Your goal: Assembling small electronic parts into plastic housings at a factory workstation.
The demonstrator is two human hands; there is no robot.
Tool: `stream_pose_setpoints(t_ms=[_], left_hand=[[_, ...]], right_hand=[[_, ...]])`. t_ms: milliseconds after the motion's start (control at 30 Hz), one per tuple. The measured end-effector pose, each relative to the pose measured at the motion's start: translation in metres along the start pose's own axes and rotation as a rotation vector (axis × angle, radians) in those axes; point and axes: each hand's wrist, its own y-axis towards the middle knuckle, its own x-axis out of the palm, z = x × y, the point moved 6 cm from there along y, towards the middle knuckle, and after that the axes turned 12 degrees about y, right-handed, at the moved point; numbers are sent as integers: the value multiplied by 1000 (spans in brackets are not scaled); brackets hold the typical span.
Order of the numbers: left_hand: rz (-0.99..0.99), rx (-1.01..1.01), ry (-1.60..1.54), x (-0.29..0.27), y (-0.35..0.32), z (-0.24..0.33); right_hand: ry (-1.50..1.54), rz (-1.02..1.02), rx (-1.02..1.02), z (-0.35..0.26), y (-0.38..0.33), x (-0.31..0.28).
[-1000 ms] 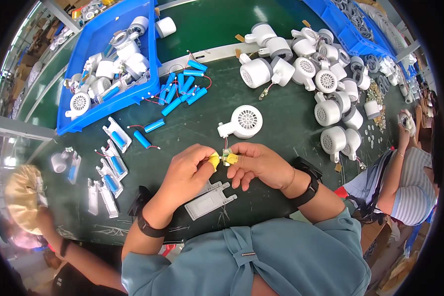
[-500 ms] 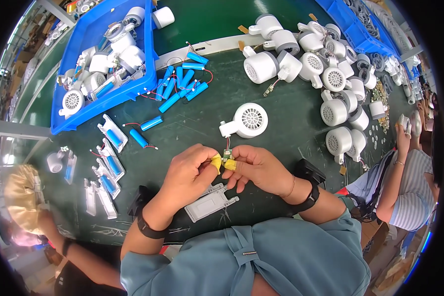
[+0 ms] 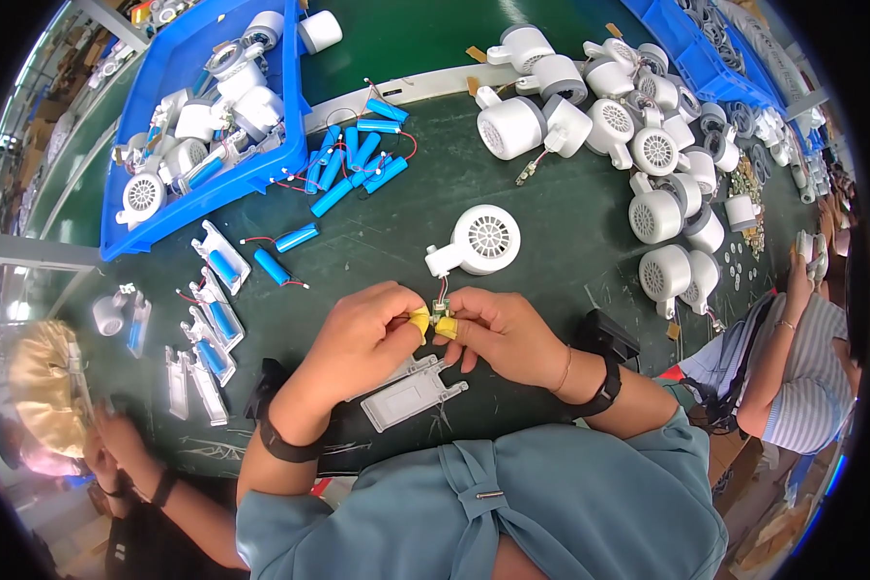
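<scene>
Green board [image 3: 442,306], wired to fan [image 3: 486,239]; back from bench's [image 3: 570,242] front edge. Right hand [image 3: 501,333] pinches it; left hand [image 3: 367,333] pinched alongside.

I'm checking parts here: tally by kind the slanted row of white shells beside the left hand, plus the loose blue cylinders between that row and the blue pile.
Shells with a blue cylinder: 3
Shells with no cylinder showing: 2
Loose blue cylinders: 2
Total: 7, each shell counted once

right hand [image 3: 507,333] pinching circuit board [image 3: 442,307] | left hand [image 3: 365,333] alongside | white fan [image 3: 487,239] beyond
</scene>
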Motion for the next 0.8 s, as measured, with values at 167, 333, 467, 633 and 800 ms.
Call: stream_pose_setpoints(t_ms=[167,333,467,633,800], left_hand=[[-116,18,-43,3,1,-6],[-170,148,-20,0,0,-3],[-184,120,-10,0,0,-3],[-126,117,36,-1,1,0],[141,47,72,6,0,12]], right_hand=[[-189,46,-4,-6,-3,3],[-414,-7,-184,-14,-4,9],[-430,-5,-219,-13,-3,9],[-665,54,-507,-19,-8,11],[-607,225,-547,-19,-11,6]])
